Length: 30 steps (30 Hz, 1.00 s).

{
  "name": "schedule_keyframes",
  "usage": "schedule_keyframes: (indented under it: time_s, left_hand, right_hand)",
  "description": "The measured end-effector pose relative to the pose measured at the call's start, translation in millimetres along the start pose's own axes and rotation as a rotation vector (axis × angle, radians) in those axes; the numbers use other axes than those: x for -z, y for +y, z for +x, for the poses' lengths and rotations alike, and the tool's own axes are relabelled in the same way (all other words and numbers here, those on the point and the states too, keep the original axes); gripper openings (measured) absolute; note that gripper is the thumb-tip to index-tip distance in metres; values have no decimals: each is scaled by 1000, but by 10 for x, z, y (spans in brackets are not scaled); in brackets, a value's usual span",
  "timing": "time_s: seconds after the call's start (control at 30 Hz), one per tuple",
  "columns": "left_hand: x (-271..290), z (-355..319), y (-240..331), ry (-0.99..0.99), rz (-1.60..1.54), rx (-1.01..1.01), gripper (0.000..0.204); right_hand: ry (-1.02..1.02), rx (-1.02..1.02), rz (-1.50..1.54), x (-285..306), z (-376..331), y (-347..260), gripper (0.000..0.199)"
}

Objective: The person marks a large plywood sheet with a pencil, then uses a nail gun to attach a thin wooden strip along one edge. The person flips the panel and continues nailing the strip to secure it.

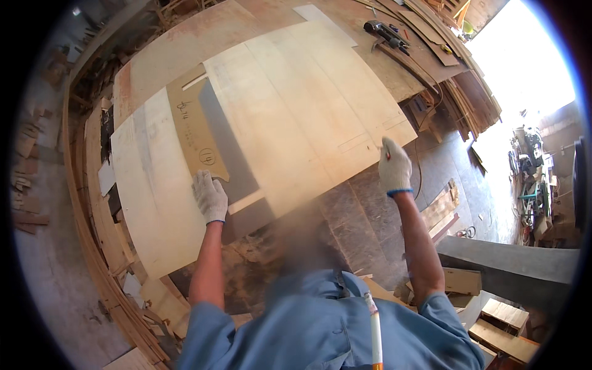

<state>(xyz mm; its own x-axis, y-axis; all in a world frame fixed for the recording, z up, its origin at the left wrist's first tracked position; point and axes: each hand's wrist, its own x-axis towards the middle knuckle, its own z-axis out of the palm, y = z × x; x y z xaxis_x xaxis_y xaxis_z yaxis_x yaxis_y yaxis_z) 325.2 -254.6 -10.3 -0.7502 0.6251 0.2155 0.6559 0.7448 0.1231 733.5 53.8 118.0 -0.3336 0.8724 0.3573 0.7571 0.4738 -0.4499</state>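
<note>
My left hand [210, 196], in a pale knit glove, lies with fingers stretched out at the near end of a long brown template board [196, 139] with curved edges and dark handwriting. That template rests at the inner edge of the left pale plywood sheet [145, 185], beside a dark grey strip [231, 145]. A wider plywood sheet [296, 105] with faint pencil lines is on the right. Over its near right corner, my gloved right hand [395, 168] is closed in a fist. A small red bit shows at its fingers; the rest of what it holds is hidden.
A black power tool [386, 35] lies on the far right of the worktable. Stacked boards [472, 102] stand beyond it, with a cable hanging near them. Wood strips [77, 179] run along the left. Offcuts [462, 280] and a grey beam [512, 259] are at lower right.
</note>
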Motion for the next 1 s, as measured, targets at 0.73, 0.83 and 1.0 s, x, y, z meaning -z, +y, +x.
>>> schedule_keyframes:
  time_s: [0.73, 0.83, 1.0]
  left_hand:
    - [75, 30, 124, 53, 5, -22, 47]
    - [20, -13, 43, 73, -3, -23, 47]
    - [91, 23, 114, 36, 11, -14, 48]
  right_hand:
    - [-377, 27, -142, -1014, 1248, 409, 25]
    - [-211, 282, 61, -1164, 1030, 52, 30]
    - [-387, 415, 28, -1353, 547, -354, 26]
